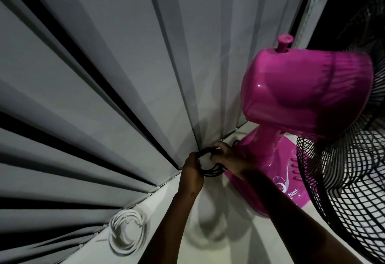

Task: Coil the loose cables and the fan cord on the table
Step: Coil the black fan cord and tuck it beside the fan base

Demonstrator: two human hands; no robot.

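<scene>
By the grey blinds (104,76), both hands, left hand (192,172) and right hand (226,157), grip the coiled black fan cord (210,171) between them.

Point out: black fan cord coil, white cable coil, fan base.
black fan cord coil (210,171): head view, lower arc of the loops held between both hands.
white cable coil (116,240): head view, left side of the loops lying on the table.
fan base (279,172): head view, pink top surface beside the neck.

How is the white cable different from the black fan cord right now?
The white cable lies by itself on the table; the black fan cord is held by the left hand and right hand. The white cable's loops look wider, the cord's tighter. Both are coiled in rings.
</scene>
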